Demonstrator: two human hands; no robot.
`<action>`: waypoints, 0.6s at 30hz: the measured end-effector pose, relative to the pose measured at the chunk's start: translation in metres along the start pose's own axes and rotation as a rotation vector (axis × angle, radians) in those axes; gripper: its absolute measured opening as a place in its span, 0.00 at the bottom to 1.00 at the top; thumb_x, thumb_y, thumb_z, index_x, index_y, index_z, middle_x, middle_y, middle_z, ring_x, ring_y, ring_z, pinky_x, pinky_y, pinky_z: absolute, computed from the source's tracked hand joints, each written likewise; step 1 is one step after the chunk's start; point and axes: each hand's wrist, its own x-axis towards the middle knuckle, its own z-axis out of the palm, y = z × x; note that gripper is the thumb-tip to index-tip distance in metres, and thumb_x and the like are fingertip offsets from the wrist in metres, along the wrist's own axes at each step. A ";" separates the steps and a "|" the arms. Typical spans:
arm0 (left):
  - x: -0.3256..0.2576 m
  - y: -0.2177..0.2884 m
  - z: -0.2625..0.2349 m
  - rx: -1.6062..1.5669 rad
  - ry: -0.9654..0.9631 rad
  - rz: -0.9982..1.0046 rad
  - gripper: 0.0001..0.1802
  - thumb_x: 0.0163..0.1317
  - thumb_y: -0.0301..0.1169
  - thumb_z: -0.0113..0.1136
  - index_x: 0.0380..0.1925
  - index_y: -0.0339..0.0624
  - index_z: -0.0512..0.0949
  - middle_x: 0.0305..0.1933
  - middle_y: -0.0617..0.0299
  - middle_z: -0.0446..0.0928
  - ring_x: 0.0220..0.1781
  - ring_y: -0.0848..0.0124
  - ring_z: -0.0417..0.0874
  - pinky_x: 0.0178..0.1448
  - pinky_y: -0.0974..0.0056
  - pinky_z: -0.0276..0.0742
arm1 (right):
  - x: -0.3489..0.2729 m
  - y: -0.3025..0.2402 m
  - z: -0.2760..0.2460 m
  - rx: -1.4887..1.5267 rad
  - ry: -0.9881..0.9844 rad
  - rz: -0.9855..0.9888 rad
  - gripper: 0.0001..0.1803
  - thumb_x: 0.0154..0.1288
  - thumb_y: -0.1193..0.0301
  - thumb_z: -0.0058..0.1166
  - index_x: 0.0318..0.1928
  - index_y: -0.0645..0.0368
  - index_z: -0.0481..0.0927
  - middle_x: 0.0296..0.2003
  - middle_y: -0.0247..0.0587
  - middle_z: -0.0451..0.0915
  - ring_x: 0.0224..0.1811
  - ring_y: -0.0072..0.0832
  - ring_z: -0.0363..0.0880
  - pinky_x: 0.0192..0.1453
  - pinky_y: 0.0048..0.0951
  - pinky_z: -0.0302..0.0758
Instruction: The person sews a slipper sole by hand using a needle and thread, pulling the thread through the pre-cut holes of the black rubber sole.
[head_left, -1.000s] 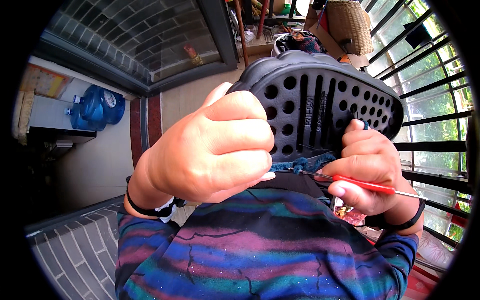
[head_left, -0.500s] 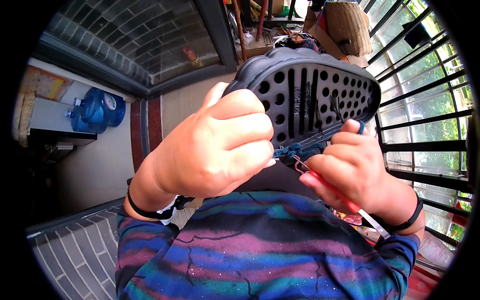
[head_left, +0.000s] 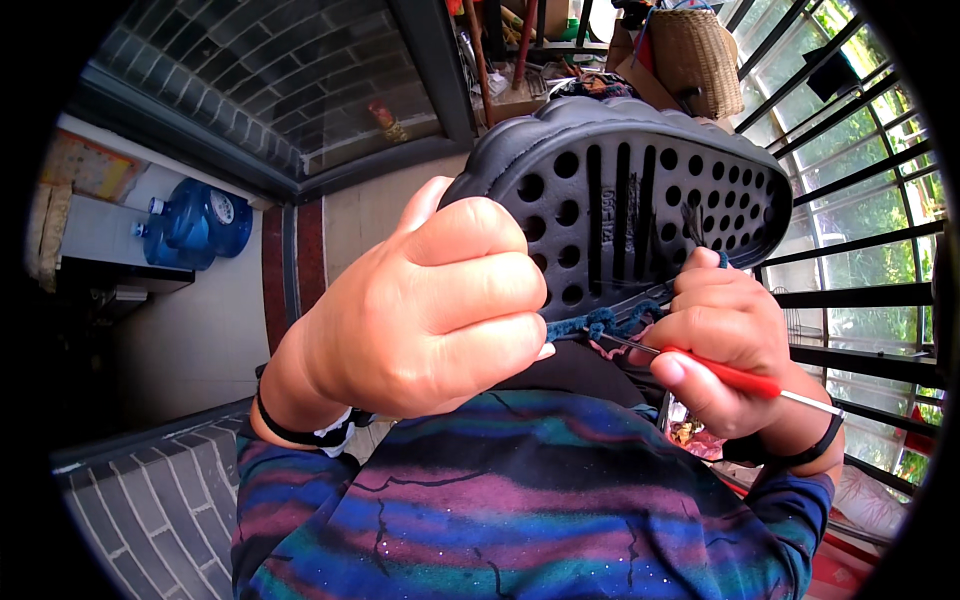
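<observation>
A dark grey shoe sole, with round holes and long slots, is held tilted with its underside showing. My left hand is closed round its left end; the fingertips are hidden. Teal yarn stitches run along the sole's lower edge. In my right hand is a red-handled crochet hook, its thin metal shaft reaching left to the stitches. A pink yarn strand hangs beside the shaft. More teal yarn shows at my right fingers.
Blue water jugs lie on a white surface at the left. A dark-framed glass door stands behind them. A woven basket and clutter are at the far side. Barred windows line the right.
The crochet hook has swung from a steep slant to nearly level, and my right thumb now lies along it. The sole has shifted slightly right and turned a little.
</observation>
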 end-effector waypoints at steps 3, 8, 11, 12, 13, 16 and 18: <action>0.000 0.001 -0.001 -0.008 -0.025 0.014 0.17 0.31 0.29 0.76 0.23 0.40 0.80 0.29 0.62 0.75 0.34 0.61 0.73 0.39 0.55 0.70 | 0.000 0.001 -0.001 0.137 -0.004 0.075 0.08 0.66 0.70 0.61 0.30 0.60 0.83 0.20 0.42 0.76 0.22 0.42 0.73 0.33 0.39 0.64; 0.001 0.002 0.000 0.015 -0.048 0.044 0.16 0.32 0.30 0.75 0.23 0.40 0.80 0.30 0.63 0.75 0.34 0.61 0.73 0.41 0.54 0.70 | 0.002 0.001 -0.002 0.259 -0.021 0.169 0.13 0.71 0.69 0.58 0.28 0.61 0.81 0.19 0.41 0.76 0.21 0.39 0.74 0.30 0.37 0.66; 0.001 0.004 0.001 0.024 -0.079 0.045 0.16 0.33 0.30 0.75 0.23 0.40 0.79 0.30 0.63 0.75 0.34 0.61 0.73 0.40 0.53 0.70 | 0.003 -0.001 -0.003 0.362 -0.052 0.301 0.16 0.72 0.68 0.58 0.25 0.63 0.80 0.18 0.40 0.75 0.20 0.32 0.73 0.27 0.35 0.67; 0.002 0.005 0.000 0.033 -0.098 0.047 0.16 0.33 0.30 0.75 0.23 0.39 0.79 0.30 0.63 0.74 0.34 0.61 0.73 0.40 0.53 0.70 | 0.005 -0.004 -0.003 0.385 -0.067 0.372 0.17 0.73 0.68 0.58 0.25 0.64 0.79 0.18 0.40 0.75 0.20 0.30 0.73 0.26 0.35 0.67; 0.002 0.005 0.000 0.041 -0.119 0.052 0.16 0.33 0.30 0.74 0.24 0.39 0.79 0.30 0.63 0.74 0.34 0.61 0.73 0.40 0.52 0.70 | 0.005 -0.006 -0.003 0.406 -0.073 0.419 0.18 0.73 0.68 0.58 0.24 0.64 0.79 0.17 0.39 0.75 0.20 0.28 0.72 0.26 0.34 0.67; 0.003 0.007 0.002 0.040 -0.129 0.034 0.16 0.33 0.30 0.74 0.24 0.38 0.78 0.31 0.62 0.74 0.35 0.60 0.73 0.40 0.51 0.69 | 0.009 -0.008 -0.001 0.390 -0.091 0.450 0.19 0.73 0.70 0.58 0.22 0.65 0.76 0.16 0.39 0.73 0.20 0.28 0.71 0.25 0.35 0.66; 0.002 0.008 0.007 0.060 -0.125 0.009 0.17 0.32 0.29 0.74 0.24 0.38 0.78 0.31 0.61 0.73 0.35 0.60 0.73 0.39 0.51 0.68 | 0.011 -0.007 -0.001 0.278 -0.116 0.380 0.20 0.72 0.71 0.58 0.20 0.64 0.73 0.16 0.41 0.71 0.19 0.35 0.72 0.25 0.37 0.66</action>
